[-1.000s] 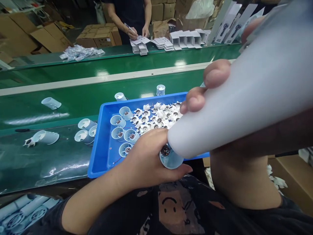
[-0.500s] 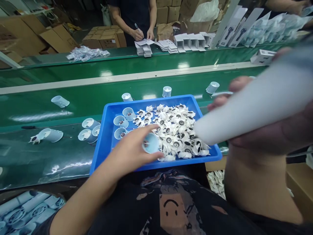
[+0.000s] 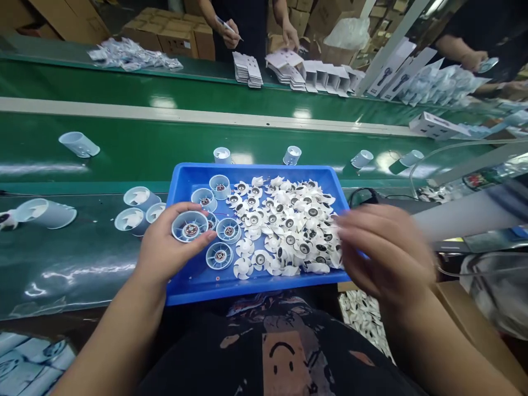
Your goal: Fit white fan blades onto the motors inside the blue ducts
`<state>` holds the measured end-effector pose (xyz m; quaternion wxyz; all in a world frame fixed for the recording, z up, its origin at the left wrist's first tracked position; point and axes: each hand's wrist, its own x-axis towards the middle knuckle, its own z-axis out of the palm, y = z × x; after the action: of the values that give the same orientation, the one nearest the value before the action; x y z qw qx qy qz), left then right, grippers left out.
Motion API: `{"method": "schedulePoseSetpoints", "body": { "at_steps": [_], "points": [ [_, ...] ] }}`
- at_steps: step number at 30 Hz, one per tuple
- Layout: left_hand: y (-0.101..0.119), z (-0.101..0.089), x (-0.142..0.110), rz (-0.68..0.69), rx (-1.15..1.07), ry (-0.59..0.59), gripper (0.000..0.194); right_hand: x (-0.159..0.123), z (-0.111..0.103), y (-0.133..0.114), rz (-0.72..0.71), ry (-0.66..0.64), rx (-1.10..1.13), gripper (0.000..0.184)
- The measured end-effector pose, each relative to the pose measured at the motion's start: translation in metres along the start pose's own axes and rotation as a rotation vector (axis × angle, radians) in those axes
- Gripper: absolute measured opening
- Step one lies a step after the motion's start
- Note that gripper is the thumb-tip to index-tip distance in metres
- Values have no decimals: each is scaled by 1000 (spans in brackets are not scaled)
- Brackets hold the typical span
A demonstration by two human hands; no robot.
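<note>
My left hand [image 3: 165,247] is closed around a pale blue round fan housing [image 3: 190,226] with a motor in its centre, held over the left part of the blue tray [image 3: 198,279]. My right hand [image 3: 381,253] hovers over the tray's right edge beside a heap of white fan blades [image 3: 289,225]; it is smeared by motion and its fingers look spread. Several more housings with motors [image 3: 220,254] stand in the tray's left half. A long white tube-shaped tool [image 3: 466,214] lies blurred off to the right, apart from the hand.
Loose housings [image 3: 136,206] lie on the green belt [image 3: 103,148] left of the tray and behind it. Across the belt a person's hand [image 3: 229,32] holds a pen over stacked white cartons [image 3: 247,71]. Another person's hand [image 3: 474,58] works at far right. Cardboard boxes [image 3: 173,36] stand behind.
My right hand let go of the white tool and dropped to the fan blade heap. My left hand carried the housing left over the tray and turned its open face up.
</note>
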<state>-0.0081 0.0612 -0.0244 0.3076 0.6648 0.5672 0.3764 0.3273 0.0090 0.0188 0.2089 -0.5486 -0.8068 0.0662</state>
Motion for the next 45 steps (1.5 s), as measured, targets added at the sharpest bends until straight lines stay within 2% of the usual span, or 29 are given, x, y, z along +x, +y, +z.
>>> {"method": "schedulePoseSetpoints", "body": {
  "at_steps": [2, 4, 9, 14, 18, 21, 24, 27, 32, 35, 40, 45],
  "points": [
    [0, 0, -1, 15, -4, 0, 44, 17, 16, 0, 50, -162, -211, 21],
    [0, -1, -3, 31, 2, 5, 43, 31, 33, 3, 119, -269, -358, 19],
    [0, -2, -6, 72, 17, -15, 39, 46, 59, -9, 155, -352, -447, 9],
    [-1, -3, -5, 102, 3, -58, 35, 46, 62, -32, 193, -439, -405, 14],
    [-2, -3, -6, 129, -19, -85, 35, 32, 54, -45, 155, -510, -312, 16],
    [-2, -2, -6, 144, -23, -92, 35, 21, 47, -54, 141, -518, -291, 11],
    [-3, -2, -5, 152, -15, -105, 36, 16, 47, -59, 130, -506, -287, 21],
    [-4, -2, -5, 148, -10, -115, 36, 16, 53, -62, 91, -508, -294, 29],
    [-3, -1, -5, 125, -29, -142, 37, 12, 56, -63, -43, -529, -335, 8],
    [-1, -1, -6, 101, -38, -162, 37, 14, 56, -60, -167, -551, -370, 9],
    [1, 2, -9, -22, -62, -87, 56, 25, 61, -59, -360, -554, -466, 10],
    [-3, 2, -11, -7, -137, -22, 48, 25, 65, -63, -386, -569, -567, 14]
  ]
}}
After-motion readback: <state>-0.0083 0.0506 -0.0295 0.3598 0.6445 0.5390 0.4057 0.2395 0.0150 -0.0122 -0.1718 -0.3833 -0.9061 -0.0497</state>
